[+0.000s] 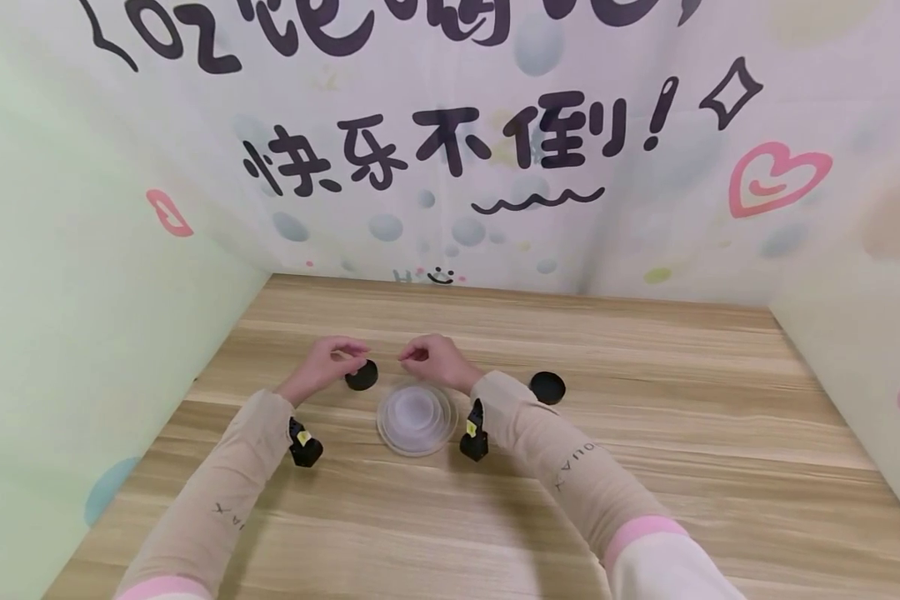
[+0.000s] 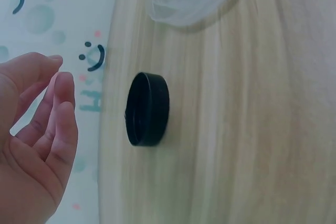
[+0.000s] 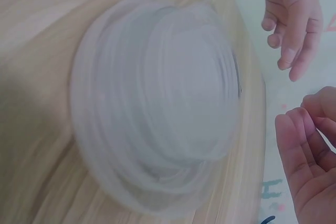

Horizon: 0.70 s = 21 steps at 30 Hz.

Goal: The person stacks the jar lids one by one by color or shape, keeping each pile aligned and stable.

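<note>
A stack of translucent round lids or dishes (image 1: 416, 421), narrowing towards the top, sits on the wooden table. Behind its left side my left hand (image 1: 335, 362) hovers with bent, relaxed fingers; I see nothing between them. Just beside it lies a shallow round black cap (image 1: 362, 377), its hollow side up in the left wrist view (image 2: 149, 109). My right hand (image 1: 437, 360) is above the far edge of the stack, thumb tip against the fingertips, nothing visible in it. The right wrist view shows the layered lids or dishes (image 3: 157, 98) slightly blurred, with both hands beyond them.
A second round black cap (image 1: 547, 387) lies right of my right wrist. A printed cloth (image 1: 450, 242) hangs behind the table (image 1: 667, 450), with pale walls at both sides. Small black cameras (image 1: 305, 447) are strapped to both wrists.
</note>
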Each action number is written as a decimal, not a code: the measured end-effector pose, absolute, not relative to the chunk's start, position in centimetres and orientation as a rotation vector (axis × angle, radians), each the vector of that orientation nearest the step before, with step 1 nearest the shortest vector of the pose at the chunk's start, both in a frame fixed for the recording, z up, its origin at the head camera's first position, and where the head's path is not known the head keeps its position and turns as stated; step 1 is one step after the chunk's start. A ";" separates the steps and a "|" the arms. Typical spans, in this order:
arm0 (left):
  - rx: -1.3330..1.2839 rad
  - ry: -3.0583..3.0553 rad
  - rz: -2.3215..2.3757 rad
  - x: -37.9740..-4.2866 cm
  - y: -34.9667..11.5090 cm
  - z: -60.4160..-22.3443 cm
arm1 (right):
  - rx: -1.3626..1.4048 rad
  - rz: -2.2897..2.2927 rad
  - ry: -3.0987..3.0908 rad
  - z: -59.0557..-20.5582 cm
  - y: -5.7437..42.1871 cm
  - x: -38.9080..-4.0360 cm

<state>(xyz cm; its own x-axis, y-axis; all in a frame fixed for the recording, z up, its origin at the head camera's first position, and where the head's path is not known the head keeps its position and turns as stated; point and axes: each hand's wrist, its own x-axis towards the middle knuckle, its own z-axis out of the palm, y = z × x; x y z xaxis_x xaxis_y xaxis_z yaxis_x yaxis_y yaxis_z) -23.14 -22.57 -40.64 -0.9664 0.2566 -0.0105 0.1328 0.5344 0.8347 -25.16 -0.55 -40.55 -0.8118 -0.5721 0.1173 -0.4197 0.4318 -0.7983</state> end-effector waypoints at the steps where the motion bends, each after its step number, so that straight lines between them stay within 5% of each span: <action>1: 0.328 2.638 1.427 -23.1 -22.7 -40.7 | -0.878 -1.320 2.517 -40.4 -0.8 -25.2; 21: 0.174 2.786 1.529 -22.8 -24.3 -44.2 | -0.702 -1.277 2.510 -41.2 -4.4 -27.1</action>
<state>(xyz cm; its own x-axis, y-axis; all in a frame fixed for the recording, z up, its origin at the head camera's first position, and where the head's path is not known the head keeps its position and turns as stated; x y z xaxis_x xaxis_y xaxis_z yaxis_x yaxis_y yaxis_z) -22.79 -24.26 -44.21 -0.9932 0.0756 0.0886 0.1154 0.5325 0.8385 -27.12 -4.38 -41.22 -0.8564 -0.5163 0.0052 -0.3081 0.5030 -0.8075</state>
